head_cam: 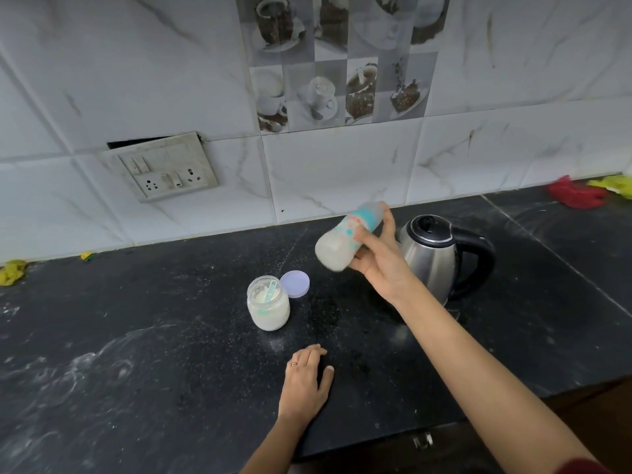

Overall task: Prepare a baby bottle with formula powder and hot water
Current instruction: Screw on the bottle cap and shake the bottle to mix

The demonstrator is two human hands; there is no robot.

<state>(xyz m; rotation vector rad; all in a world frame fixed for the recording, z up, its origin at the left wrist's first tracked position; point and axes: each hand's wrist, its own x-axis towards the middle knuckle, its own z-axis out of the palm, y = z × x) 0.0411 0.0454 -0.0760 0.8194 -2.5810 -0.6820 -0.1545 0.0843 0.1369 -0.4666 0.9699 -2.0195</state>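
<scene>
Plastic bottle (pixel 337 246), tilted and milky, sits gripped in the right hand (pixel 379 258). It is probably light and slippery: grip mid-body. The left hand (pixel 306 383), nearer the body, rests relaxed, holding nothing.

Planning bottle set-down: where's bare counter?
Black stone counter is bare left of glass powder jar, and between jar and steel kettle, beyond the left hand. Crowded: lilac lid by jar; right hand holds baby bottle near kettle.
</scene>
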